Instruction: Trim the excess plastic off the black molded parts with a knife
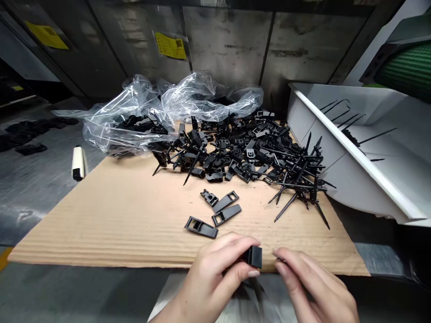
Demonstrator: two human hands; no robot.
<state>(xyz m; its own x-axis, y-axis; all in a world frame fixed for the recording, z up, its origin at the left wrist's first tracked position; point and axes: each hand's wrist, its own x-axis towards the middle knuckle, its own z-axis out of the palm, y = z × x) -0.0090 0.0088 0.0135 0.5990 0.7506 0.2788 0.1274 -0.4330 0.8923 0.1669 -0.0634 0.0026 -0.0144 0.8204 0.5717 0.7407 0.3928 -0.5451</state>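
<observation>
My left hand (218, 273) pinches a small black plastic part (256, 256) between thumb and fingers, just over the front edge of the cardboard sheet (117, 224). To its right, my right hand (313, 280) has thumb and forefinger pressed together. A tiny dark bit shows at those fingertips, too small to name. Beyond my left hand lie several loose black plastic pieces, among them a flat clip-like piece (201, 227) with a square opening and a shorter piece (209, 197).
A heap of black plastic parts (232, 152) and thin sprues (299, 184) covers the back of the cardboard. Clear plastic bags (175, 103) lie behind. At the right stands a grey bin (353, 157) holding some sprues. A cream-coloured tool (78, 162) lies at the left.
</observation>
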